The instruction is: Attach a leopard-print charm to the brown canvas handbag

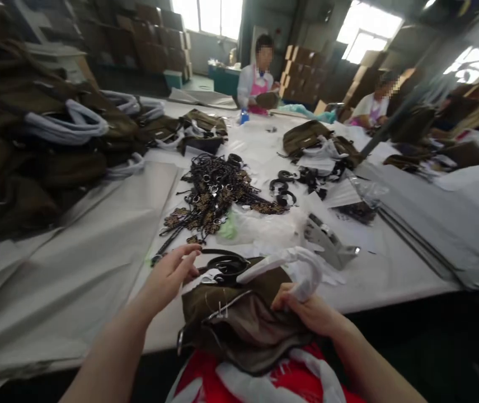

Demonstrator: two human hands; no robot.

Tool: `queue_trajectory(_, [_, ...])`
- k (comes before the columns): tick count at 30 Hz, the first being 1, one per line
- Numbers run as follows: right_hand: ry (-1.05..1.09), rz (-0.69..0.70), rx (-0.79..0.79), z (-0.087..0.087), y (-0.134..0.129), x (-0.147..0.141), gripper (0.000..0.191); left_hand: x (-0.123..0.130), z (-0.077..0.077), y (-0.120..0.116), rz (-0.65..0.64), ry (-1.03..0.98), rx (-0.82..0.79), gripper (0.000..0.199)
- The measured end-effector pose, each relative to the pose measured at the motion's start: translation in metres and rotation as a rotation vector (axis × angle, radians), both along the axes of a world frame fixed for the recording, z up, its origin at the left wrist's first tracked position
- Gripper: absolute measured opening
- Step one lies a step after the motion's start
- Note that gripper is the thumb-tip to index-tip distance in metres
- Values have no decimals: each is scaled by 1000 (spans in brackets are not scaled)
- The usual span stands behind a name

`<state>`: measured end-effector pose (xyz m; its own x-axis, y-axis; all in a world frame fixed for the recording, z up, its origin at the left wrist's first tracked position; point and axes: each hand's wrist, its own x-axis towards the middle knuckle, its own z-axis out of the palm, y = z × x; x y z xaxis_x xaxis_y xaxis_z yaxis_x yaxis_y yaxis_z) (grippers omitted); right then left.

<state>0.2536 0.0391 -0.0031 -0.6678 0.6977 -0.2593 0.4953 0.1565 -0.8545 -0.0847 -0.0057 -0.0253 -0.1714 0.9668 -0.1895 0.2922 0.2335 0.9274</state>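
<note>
Gripping olive bag (239,319) near white-wrapped handle (309,271), right hand (302,307) curled closed; left hand (170,275) loosely bent at black strap (225,253), hold unclear.

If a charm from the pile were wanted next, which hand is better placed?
Probably the left hand: it is nearer the charm pile, while the right hand grips the bag.

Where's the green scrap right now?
In the head view, just left of centre: the green scrap lies by the near side of the dark strap pile, beyond the olive bag.
</note>
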Motion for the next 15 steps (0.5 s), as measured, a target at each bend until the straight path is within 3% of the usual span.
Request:
queue_trajectory(3, [18, -24, 139, 13, 7, -5, 52, -7, 16, 1, -77, 191, 30, 52])
queue_trajectory(7, [-39, -114, 266, 43, 29, -21, 55, 1, 61, -12, -306, 232, 217, 42])
queue_trajectory(9, [-82, -143, 279, 54, 45, -35, 59, 10, 77, -12, -408, 311, 237, 52])
queue_trajectory(11, [-117, -138, 289, 62, 62, -50, 62, 18, 80, -6, -465, 393, 186, 58])
queue_trajectory(15, [-137, -25, 334, 76, 82, -65, 62, 20, 56, 15, -415, 348, 51, 26])
